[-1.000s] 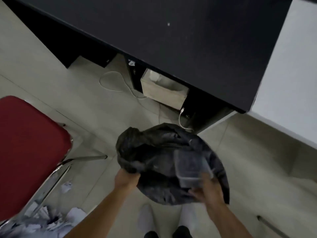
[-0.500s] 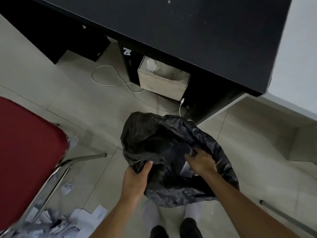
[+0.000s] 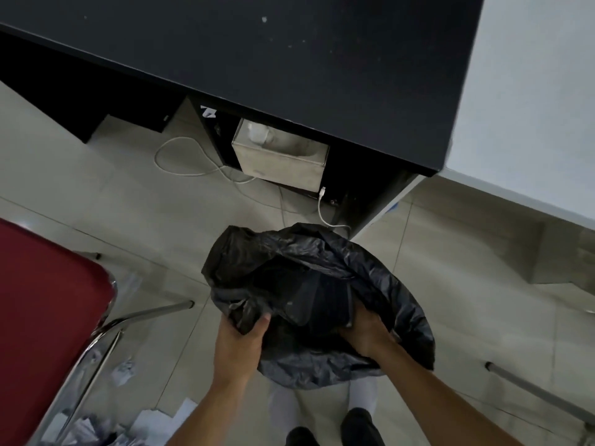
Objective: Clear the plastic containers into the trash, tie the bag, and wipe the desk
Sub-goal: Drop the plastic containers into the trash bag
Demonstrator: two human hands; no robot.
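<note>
Left hand [image 3: 238, 346] pinches the near rim of the black trash bag [image 3: 386, 278] between thumb and curled fingers; the bag mouth stands open. Right hand [image 3: 367, 336] reaches into the mouth at 3 o'clock of the left. Its fingers are hidden, so its grip cannot be told. It touches a dark flat shape, probably a plastic container [image 3: 322, 300], inside the bag. Black desk [image 3: 289, 59] stands at 12 o'clock, red chair [image 3: 48, 317] at 9 o'clock, and paper scraps [image 3: 122, 371] lie on the floor at 7 o'clock.
</note>
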